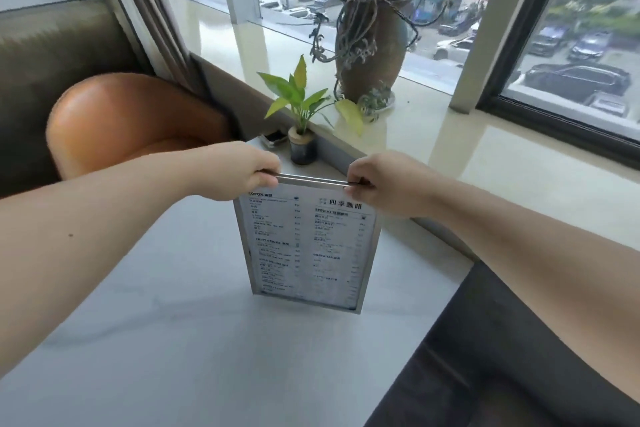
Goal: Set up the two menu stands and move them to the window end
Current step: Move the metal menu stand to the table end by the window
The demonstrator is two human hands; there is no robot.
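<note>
So the menu stand (306, 246) is upright in the middle of the table (156, 340), printed side facing the camera, looks like its bottom edge is on or just off the tabletop. Left hand (239, 172) is pinching the top left corner, right hand (375, 184) has the top right corner. Only one stand in view, can't see a second. Window end is further out, where the little potted plant (301, 121) sits, so I'd say roughly halfway at best: this one isn't there yet.
</note>
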